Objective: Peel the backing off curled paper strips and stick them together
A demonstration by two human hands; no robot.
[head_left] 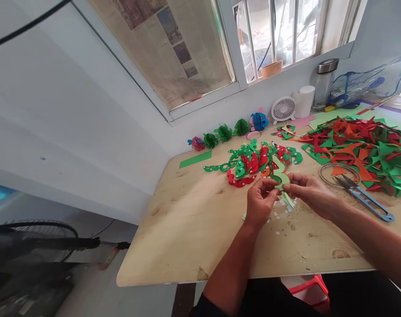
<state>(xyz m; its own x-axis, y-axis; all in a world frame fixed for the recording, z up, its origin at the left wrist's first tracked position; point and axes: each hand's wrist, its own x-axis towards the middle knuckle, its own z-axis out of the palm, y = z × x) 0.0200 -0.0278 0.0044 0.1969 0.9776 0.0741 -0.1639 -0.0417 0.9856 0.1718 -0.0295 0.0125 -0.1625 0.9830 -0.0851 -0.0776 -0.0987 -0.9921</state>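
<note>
Between my two hands is a light green wavy paper cutout [281, 172], held upright over the table. My left hand [261, 199] pinches its lower left edge with thumb and fingertips. On the other side my right hand [304, 191] grips the lower right edge the same way. Below the fingers lie light green paper strips [288, 200] and small white paper squares [277, 215]. Just behind my hands spreads a pile of red and green curled paper cutouts [253, 163], some with white squares on them.
Right of my hands are blue thread snips [368, 200], a metal ring [325, 179] and a heap of red, orange and green paper scraps [362, 152]. Along the wall stand paper ornaments [224, 133], a small white fan [283, 109] and a glass bottle [322, 86]. A green strip [195, 159] lies far left.
</note>
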